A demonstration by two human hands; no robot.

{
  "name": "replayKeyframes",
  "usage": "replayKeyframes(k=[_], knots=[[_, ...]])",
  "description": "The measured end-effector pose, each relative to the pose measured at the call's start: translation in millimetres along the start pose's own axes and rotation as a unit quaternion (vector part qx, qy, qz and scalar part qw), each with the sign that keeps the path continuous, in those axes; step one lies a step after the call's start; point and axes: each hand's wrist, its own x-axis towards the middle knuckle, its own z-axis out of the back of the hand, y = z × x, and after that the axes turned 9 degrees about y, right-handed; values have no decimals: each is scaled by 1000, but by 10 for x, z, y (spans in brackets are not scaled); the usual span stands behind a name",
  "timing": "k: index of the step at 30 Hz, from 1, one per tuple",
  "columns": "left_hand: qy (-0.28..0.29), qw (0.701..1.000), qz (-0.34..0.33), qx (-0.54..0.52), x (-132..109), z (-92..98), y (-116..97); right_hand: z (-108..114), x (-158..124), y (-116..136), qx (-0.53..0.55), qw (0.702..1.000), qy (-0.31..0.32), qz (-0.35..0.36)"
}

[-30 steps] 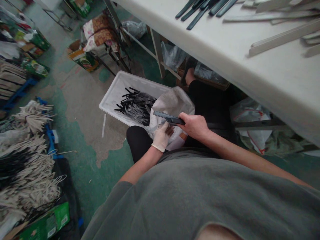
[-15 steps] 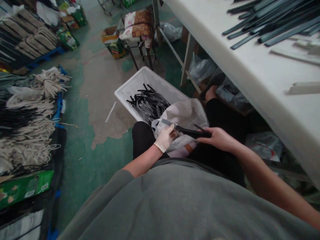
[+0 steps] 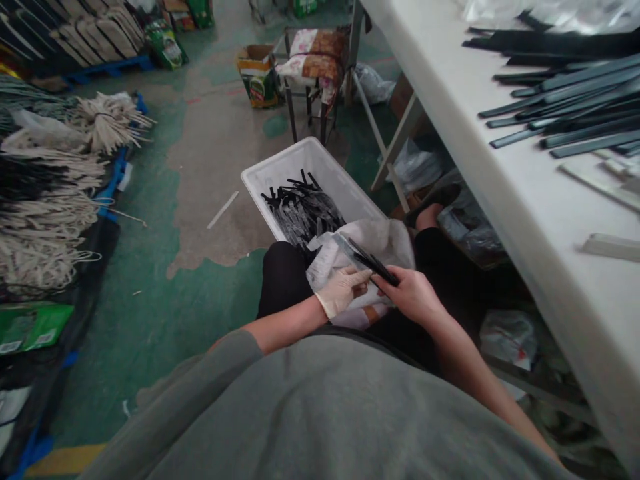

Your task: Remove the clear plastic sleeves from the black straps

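Observation:
A small bundle of flat black strips point(image 3: 369, 259) slants above my lap, with my right hand point(image 3: 413, 292) closed around its near end. Translucent plastic point(image 3: 345, 245) shows around the far end of the strips. My left hand point(image 3: 345, 288), in a pale glove, has its fingers pinched together at the bundle's lower left side, close to my right fingertips. What exactly sits between those fingers is hidden. Below both hands a whitish plastic bag point(image 3: 395, 239) lies over my lap and the near end of a white bin point(image 3: 350, 183). Many plastic-wrapped black strips point(image 3: 305, 210) fill the bin's bottom.
On my right runs a white table point(image 3: 505, 183) bearing dark strips point(image 3: 575, 100) and pale strips point(image 3: 610, 247). A stool point(image 3: 315, 80) with a patterned cushion stands beyond the bin, beside an open carton point(image 3: 257, 77). Bundled cords point(image 3: 55, 193) lie on the left.
My right hand has come left, closer to my left hand, and the strips now tilt more steeply. The camera's view has shifted, so the surroundings sit differently in the picture.

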Motion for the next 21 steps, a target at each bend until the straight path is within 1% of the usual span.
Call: replayKeyframes(k=[3, 5, 8, 10, 13, 15, 16, 19, 21], knots=[[-45, 998, -44, 3, 46, 54, -180, 81, -19, -49, -11, 999, 35, 28], [-50, 998, -42, 16, 65, 72, -237, 120, -39, -47, -30, 999, 24, 19], [-5, 999, -23, 44, 90, 53, -167, 113, 16, 36, -53, 999, -11, -8], [9, 998, -29, 51, 109, 48, -124, 103, 57, 69, -52, 998, -12, -12], [-28, 997, -54, 47, 124, 78, -177, 125, 23, 14, -58, 998, 24, 5], [-47, 996, -54, 51, 119, 81, -207, 135, -23, -33, -66, 997, 27, 10], [-42, 996, -46, 57, 114, 68, -195, 132, -33, -41, -68, 998, 18, 9], [11, 997, -21, 74, 108, -2, -90, 110, -9, -15, -62, 998, -20, 4], [29, 996, -26, 74, 120, -7, -83, 118, -8, -23, -66, 998, -12, 3]])
